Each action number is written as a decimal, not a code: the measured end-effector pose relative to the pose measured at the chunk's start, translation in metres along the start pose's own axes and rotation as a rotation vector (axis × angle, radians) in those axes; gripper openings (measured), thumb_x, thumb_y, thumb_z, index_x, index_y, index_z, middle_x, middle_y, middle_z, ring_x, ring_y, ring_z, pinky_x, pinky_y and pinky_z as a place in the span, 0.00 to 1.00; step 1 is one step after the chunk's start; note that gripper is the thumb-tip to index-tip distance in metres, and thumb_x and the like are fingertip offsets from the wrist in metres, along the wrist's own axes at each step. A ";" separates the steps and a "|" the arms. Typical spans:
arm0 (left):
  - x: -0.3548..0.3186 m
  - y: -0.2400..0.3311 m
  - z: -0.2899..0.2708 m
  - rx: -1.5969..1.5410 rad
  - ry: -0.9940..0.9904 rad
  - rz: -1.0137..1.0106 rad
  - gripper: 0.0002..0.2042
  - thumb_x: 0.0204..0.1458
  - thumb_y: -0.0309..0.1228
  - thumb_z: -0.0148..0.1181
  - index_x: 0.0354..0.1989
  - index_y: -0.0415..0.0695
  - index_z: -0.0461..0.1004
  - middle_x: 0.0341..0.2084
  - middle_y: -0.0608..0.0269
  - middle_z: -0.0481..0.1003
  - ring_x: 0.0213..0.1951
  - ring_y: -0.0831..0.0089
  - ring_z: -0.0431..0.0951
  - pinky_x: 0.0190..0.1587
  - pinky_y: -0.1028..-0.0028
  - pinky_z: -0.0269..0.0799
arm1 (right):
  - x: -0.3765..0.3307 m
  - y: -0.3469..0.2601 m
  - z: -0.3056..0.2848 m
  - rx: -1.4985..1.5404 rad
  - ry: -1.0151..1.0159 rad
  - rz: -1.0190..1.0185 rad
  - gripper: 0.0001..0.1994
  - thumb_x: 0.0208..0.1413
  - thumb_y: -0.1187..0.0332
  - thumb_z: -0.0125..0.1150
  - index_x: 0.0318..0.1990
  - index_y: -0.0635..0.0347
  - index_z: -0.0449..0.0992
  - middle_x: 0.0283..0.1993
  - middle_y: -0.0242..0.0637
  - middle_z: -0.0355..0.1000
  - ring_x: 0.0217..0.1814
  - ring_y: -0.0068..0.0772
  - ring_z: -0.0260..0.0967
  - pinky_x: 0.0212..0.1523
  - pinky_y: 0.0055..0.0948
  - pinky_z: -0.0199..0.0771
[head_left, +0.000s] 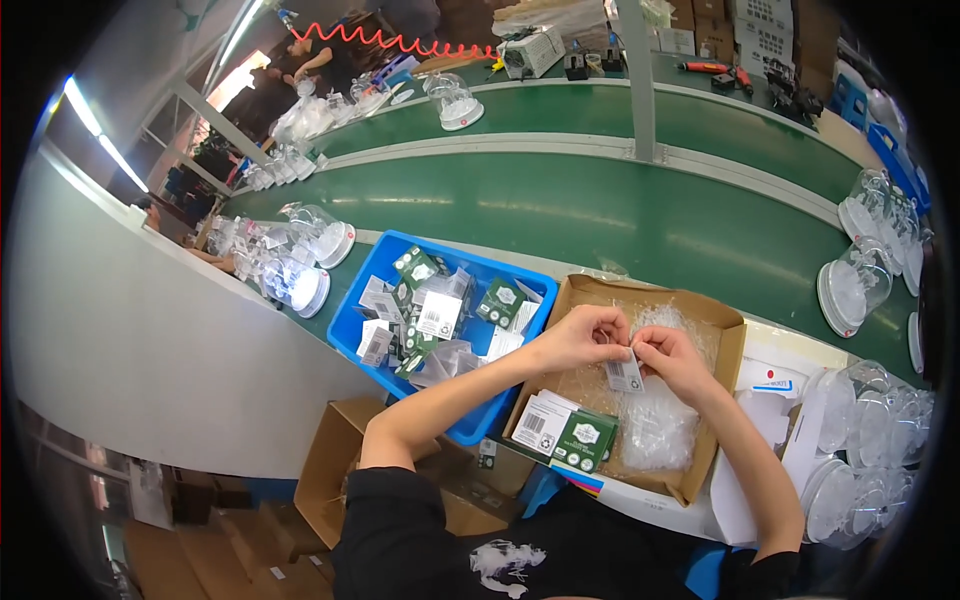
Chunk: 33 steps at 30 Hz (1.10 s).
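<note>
1 white card (624,376) hangs above the cardboard tray (728,385), the left hand (592,336) and right hand (676,360) each pinching its top. In the tray, clear plastic wrapping (658,430) lies near right, stacked cards (540,425) near left; leftward stands a blue bin (500,276).

The left forearm (458,390) slanted up and rightward from a bent elbow; the right forearm (758,450) slanted up and leftward. The left hand (588,338) and the right hand (676,362) were close together, thumbs and fingers pinched, fingertips nearly meeting.
</note>
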<state>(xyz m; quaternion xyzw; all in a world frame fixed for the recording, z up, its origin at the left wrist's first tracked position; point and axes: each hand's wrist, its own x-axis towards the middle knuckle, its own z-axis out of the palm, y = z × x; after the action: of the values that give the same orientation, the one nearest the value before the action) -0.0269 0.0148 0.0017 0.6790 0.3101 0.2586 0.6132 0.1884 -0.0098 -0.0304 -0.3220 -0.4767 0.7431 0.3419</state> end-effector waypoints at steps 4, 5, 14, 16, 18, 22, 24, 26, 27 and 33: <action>-0.002 0.001 0.001 -0.037 -0.012 -0.018 0.06 0.50 0.24 0.64 0.33 0.39 0.73 0.27 0.70 0.74 0.32 0.86 0.72 0.35 0.83 0.70 | 0.000 0.002 0.001 -0.086 -0.040 -0.019 0.06 0.62 0.67 0.53 0.38 0.58 0.72 0.35 0.26 0.71 0.37 0.16 0.68 0.35 0.20 0.71; -0.002 0.002 0.000 -0.036 -0.014 -0.014 0.06 0.50 0.24 0.64 0.33 0.39 0.73 0.27 0.70 0.74 0.32 0.86 0.72 0.35 0.83 0.70 | 0.000 0.003 0.004 -0.014 -0.039 -0.008 0.06 0.62 0.66 0.53 0.38 0.58 0.72 0.35 0.26 0.71 0.37 0.16 0.68 0.36 0.20 0.72; -0.003 0.001 0.000 0.025 -0.007 -0.041 0.07 0.50 0.25 0.64 0.33 0.38 0.72 0.27 0.69 0.75 0.31 0.86 0.72 0.35 0.82 0.70 | 0.003 0.008 0.000 -0.060 -0.029 -0.074 0.06 0.61 0.68 0.55 0.38 0.60 0.73 0.34 0.27 0.71 0.35 0.17 0.69 0.35 0.20 0.71; -0.002 -0.001 0.000 0.034 0.020 -0.009 0.07 0.50 0.25 0.64 0.33 0.38 0.72 0.27 0.67 0.75 0.31 0.84 0.73 0.35 0.81 0.70 | 0.004 0.010 -0.001 -0.127 -0.021 -0.122 0.05 0.60 0.69 0.56 0.38 0.61 0.74 0.33 0.27 0.72 0.34 0.17 0.69 0.33 0.19 0.71; -0.002 -0.001 0.002 0.048 0.046 0.023 0.07 0.50 0.25 0.64 0.32 0.38 0.71 0.26 0.66 0.75 0.30 0.82 0.73 0.34 0.80 0.70 | 0.003 0.010 -0.002 -0.153 0.108 -0.115 0.05 0.58 0.70 0.58 0.37 0.62 0.76 0.31 0.29 0.73 0.31 0.17 0.69 0.31 0.19 0.69; -0.002 0.006 0.006 0.316 0.126 0.136 0.08 0.50 0.25 0.62 0.33 0.37 0.70 0.27 0.60 0.74 0.31 0.72 0.74 0.35 0.74 0.70 | 0.004 0.006 0.000 -0.077 0.149 -0.098 0.06 0.58 0.70 0.58 0.38 0.63 0.77 0.31 0.30 0.74 0.30 0.16 0.69 0.29 0.18 0.69; 0.000 0.009 0.007 0.481 0.164 0.320 0.07 0.48 0.24 0.62 0.32 0.38 0.71 0.33 0.57 0.74 0.38 0.64 0.74 0.41 0.70 0.71 | 0.003 0.006 -0.002 -0.011 0.146 -0.070 0.07 0.58 0.70 0.59 0.39 0.63 0.77 0.31 0.30 0.74 0.29 0.17 0.69 0.28 0.17 0.69; 0.002 0.010 0.007 0.572 0.190 0.400 0.06 0.48 0.24 0.61 0.32 0.38 0.71 0.36 0.57 0.73 0.41 0.62 0.73 0.43 0.68 0.70 | 0.002 0.004 0.000 -0.024 0.167 -0.095 0.07 0.57 0.71 0.59 0.39 0.63 0.78 0.30 0.31 0.75 0.29 0.17 0.70 0.27 0.17 0.69; 0.001 0.011 0.008 0.656 0.216 0.477 0.06 0.47 0.24 0.61 0.32 0.38 0.71 0.38 0.56 0.73 0.44 0.59 0.72 0.46 0.66 0.69 | 0.001 0.003 0.001 -0.036 0.189 -0.114 0.07 0.57 0.71 0.59 0.39 0.63 0.78 0.30 0.31 0.75 0.29 0.17 0.70 0.27 0.16 0.69; 0.000 0.007 0.012 0.620 0.139 0.390 0.05 0.48 0.24 0.60 0.33 0.38 0.73 0.38 0.57 0.74 0.44 0.58 0.73 0.47 0.66 0.70 | 0.001 0.009 0.000 -0.118 0.236 -0.162 0.06 0.55 0.71 0.62 0.38 0.63 0.79 0.29 0.31 0.76 0.28 0.16 0.71 0.24 0.16 0.68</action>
<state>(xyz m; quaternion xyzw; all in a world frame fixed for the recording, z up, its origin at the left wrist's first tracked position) -0.0176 0.0068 0.0069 0.8596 0.2792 0.3100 0.2951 0.1858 -0.0122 -0.0391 -0.3869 -0.5006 0.6408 0.4349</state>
